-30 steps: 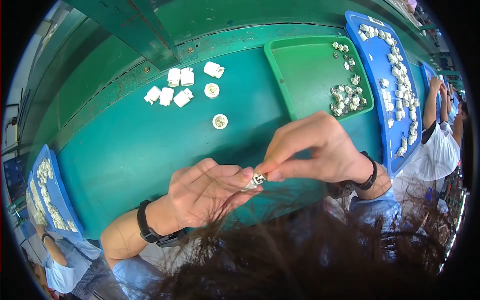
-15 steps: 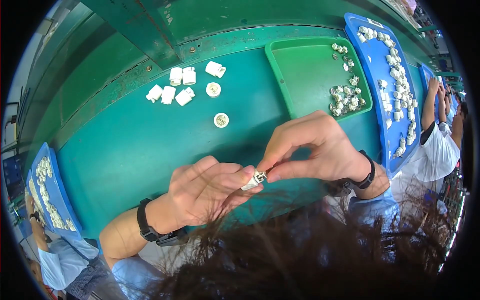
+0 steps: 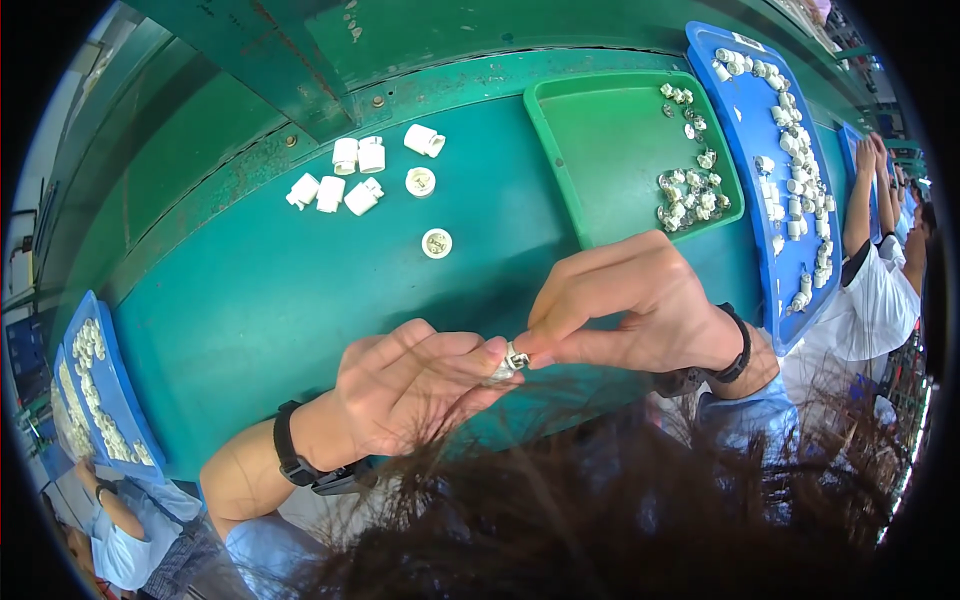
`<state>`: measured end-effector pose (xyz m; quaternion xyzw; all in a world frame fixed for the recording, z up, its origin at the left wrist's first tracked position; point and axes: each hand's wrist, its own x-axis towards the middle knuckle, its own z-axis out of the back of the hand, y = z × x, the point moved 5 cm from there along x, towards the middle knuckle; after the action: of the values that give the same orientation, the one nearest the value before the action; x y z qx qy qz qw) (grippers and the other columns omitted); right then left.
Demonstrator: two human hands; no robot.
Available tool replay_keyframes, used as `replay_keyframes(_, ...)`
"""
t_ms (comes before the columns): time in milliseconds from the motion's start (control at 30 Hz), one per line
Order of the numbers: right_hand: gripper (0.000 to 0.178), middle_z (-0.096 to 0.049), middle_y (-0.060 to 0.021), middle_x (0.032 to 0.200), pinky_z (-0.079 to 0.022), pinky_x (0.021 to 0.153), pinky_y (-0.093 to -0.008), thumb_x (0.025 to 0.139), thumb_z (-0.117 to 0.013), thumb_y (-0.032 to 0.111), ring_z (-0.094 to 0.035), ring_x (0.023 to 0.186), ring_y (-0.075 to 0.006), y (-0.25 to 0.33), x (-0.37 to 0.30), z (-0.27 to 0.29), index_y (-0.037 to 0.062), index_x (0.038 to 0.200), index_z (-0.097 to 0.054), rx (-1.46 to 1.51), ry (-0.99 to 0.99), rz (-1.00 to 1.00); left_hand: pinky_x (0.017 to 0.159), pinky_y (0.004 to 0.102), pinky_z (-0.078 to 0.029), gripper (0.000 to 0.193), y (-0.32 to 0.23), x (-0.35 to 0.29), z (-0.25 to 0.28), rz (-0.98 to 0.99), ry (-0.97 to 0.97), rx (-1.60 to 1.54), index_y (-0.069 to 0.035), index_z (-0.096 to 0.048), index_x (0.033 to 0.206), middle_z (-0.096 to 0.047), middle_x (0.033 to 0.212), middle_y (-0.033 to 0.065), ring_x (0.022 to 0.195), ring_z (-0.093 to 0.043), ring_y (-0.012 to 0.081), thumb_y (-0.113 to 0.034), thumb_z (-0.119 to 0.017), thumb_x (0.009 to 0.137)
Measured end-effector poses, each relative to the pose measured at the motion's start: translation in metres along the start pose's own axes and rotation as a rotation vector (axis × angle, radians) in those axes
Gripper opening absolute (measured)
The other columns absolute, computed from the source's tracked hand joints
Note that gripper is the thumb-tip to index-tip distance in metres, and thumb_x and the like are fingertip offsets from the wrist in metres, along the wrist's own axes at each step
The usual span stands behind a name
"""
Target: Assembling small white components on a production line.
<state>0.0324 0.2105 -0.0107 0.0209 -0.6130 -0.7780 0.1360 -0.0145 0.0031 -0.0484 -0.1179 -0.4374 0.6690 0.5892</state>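
- The left grip (image 3: 415,385) is closed on a white fitting (image 3: 504,370), clasping it between thumb and fingers, with its open, metal-lined end turned toward the right grip.
- The right grip (image 3: 630,310) has thumb and forefinger drawn close together at that end of the white fitting; whether they pinch the fitting itself or a tiny part is hidden.
- The white fitting thus sits between the two grips, above the green table (image 3: 280,300).
- Beyond the left grip, two round sockets (image 3: 436,243) stand with their faces up, one nearer and one farther.
- Past them and leftward, six white cylinders (image 3: 371,155) lie in a loose group.
- Just beyond the right grip is a green tray (image 3: 610,150), with small white-and-metal parts (image 3: 685,195) along its right side.
- Farther right of that grip, a blue tray (image 3: 752,140) carries many white pieces (image 3: 795,140).
- Well to the left of the left grip, another blue tray (image 3: 126,390) holds rows of small pale pieces (image 3: 90,375).
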Motion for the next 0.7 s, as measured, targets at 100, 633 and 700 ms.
replay_keyframes(100,0.016,-0.076,-0.0101,0.086,-0.057,0.063,-0.0306,0.078,-0.089,0.001,-0.074,0.075,-0.0215,0.0,0.0,-0.001,0.0033,0.092,-0.081,-0.018,0.005,0.025,0.109,0.0253,-0.05,0.061,0.012,-0.013,-0.012,0.102,-0.006,-0.338,0.008,-0.052,0.143,-0.072,0.132,0.0114,0.118,-0.072,0.0157,0.004,-0.08,0.088)
replay_keyframes(633,0.01,-0.075,-0.0111,0.084,-0.054,0.059,-0.0302,0.08,-0.086,-0.001,-0.073,0.071,-0.0218,-0.004,0.0,-0.007,0.0017,0.087,-0.078,-0.04,-0.019,0.075,0.107,0.0212,-0.048,0.066,0.01,-0.011,-0.009,0.108,0.158,-0.239,-0.001,-0.052,0.148,-0.07,0.137,0.0073,0.125,-0.067,0.0132,0.002,-0.079,0.087)
replay_keyframes(700,0.011,-0.075,-0.0112,0.084,-0.054,0.058,-0.0302,0.08,-0.086,-0.001,-0.073,0.071,-0.0217,-0.003,0.0,-0.007,0.0016,0.086,-0.078,-0.062,-0.029,0.115,0.107,0.0196,-0.047,0.064,0.01,-0.013,-0.01,0.142,0.155,-0.292,-0.002,-0.056,0.146,-0.07,0.137,0.0057,0.124,-0.068,0.0116,0.001,-0.08,0.087)
